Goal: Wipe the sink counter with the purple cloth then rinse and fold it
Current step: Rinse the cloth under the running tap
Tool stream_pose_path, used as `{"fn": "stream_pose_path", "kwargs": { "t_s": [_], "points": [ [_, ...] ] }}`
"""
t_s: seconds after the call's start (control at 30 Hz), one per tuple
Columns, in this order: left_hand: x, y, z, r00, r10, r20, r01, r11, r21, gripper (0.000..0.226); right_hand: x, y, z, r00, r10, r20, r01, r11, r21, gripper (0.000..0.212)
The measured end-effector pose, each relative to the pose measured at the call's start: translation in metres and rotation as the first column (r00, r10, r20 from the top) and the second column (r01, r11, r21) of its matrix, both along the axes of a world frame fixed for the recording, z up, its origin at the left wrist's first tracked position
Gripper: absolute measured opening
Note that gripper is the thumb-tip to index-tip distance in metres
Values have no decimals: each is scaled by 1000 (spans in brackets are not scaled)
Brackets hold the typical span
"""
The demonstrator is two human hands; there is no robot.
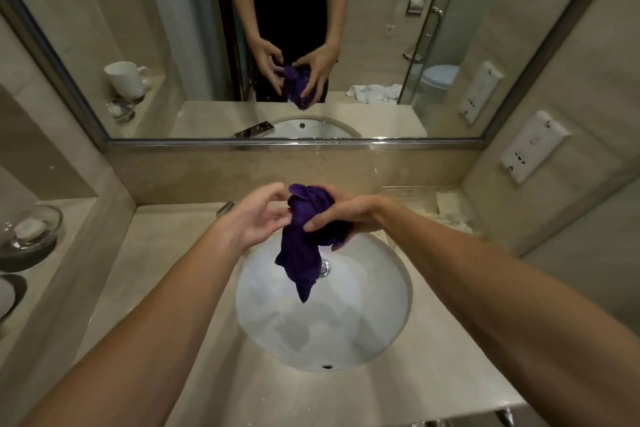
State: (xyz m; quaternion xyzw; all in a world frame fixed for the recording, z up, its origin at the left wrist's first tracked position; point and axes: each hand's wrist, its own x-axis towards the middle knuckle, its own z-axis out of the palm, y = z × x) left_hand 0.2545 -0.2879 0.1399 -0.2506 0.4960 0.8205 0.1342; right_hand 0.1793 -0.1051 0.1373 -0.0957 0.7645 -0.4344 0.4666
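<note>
While your right hand [341, 218] grips the bunched purple cloth [308, 239] above the sink basin [363, 322] at 12 o'clock and your left hand [256, 215] pinches its edge, squeeze downward so drips land inside.

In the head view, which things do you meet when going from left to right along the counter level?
Soap dish → left hand → purple cloth → right hand → wall socket.

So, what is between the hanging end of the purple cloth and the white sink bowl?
Nothing. In the head view the purple cloth, held by the left hand and right hand, hangs in air above the sink bowl, near its drain.
</note>
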Motion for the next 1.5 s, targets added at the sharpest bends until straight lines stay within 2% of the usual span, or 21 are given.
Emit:
{"fn": "stream_pose_path", "kwargs": {
  "t_s": [0.07, 0.1, 0.17, 0.23, 0.3, 0.33, 0.4, 0.47, 0.5, 0.57, 0.63, 0.7, 0.8, 0.9, 1.0, 1.13, 1.23, 1.27, 1.33, 1.4, 1.5],
  "points": [
    [1, -1, 2, 998, -48, -36, 49, 997, 52, 13, 4, -1, -1, 993, -52, -106, 56, 998, 33, 80],
    [2, -3, 1, 995, -89, -52, 89, 996, -9, 18, 4, -1, -3, 989, -73, -125, 78, 996, 37, 76],
    [3, -3, -8, 983, -165, -77, 142, 960, -241, 33, 4, 0, -5, 990, -94, -108, 99, 994, 41, 72],
    [6, -3, -21, 968, -247, -39, 201, 859, -470, 45, 4, 0, -4, 997, -61, -50, 64, 996, 65, 64],
    [10, -8, -32, 939, -333, 85, 322, 764, -560, 43, 4, 2, -6, 1000, -22, -10, 23, 995, 93, 48],
    [12, -12, -38, 917, -375, 138, 390, 762, -517, 41, 3, 3, -9, 1000, -30, 5, 29, 994, 103, 42],
    [17, -17, -48, 898, -412, 153, 440, 837, -326, 34, 3, 2, -16, 997, -76, 28, 72, 991, 115, 45],
    [21, -16, -52, 928, -346, 136, 362, 925, -116, 28, 3, -1, -24, 993, -112, 39, 106, 985, 134, 48],
    [22, -14, -54, 938, -313, 149, 330, 938, -107, 26, 3, -5, -26, 994, -98, 58, 89, 985, 147, 45],
    [22, -7, -61, 939, -277, 205, 328, 901, -283, 21, 4, -10, -31, 993, -22, 116, 0, 981, 193, 48],
    [20, -5, -69, 925, -276, 262, 372, 796, -477, 14, 2, -19, -34, 993, 23, 119, -51, 969, 242, 68],
    [19, -8, -77, 930, -234, 284, 360, 733, -577, 10, -2, -32, -42, 1000, -8, 8, 5, 970, 244, 72],
    [21, -14, -89, 949, -187, 252, 313, 628, -713, 14, -8, -53, -57, 968, -87, -234, 131, 975, 180, 54],
    [28, -17, -97, 928, -192, 318, 368, 591, -718, 15, -12, -72, -72, 953, -90, -290, 136, 981, 141, 50],
    [36, -22, -106, 901, -200, 386, 419, 631, -652, 28, -13, -83, -89, 939, -137, -316, 186, 974, 130, 48],
    [45, -23, -114, 893, -208, 400, 436, 623, -649, 5, -13, -88, -104, 925, -192, -329, 239, 965, 109, 46],
    [46, -26, -123, 892, -214, 399, 441, 612, -656, 8, -18, -98, -116, 934, -198, -297, 225, 973, 56, 25],
    [46, -27, -126, 891, -214, 399, 441, 613, -656, 9, -17, -103, -114, 940, -213, -267, 232, 972, 40, 25],
    [46, -29, -133, 892, -211, 399, 439, 611, -658, 10, -21, -116, -112, 959, -206, -196, 214, 977, 16, 36],
    [46, -31, -139, 893, -204, 401, 436, 614, -659, 12, -28, -127, -115, 974, -175, -144, 180, 983, 25, 61],
    [48, -33, -149, 899, -198, 390, 420, 642, -642, 13, -34, -135, -123, 986, -127, -112, 127, 992, -6, 65]
  ]
}}
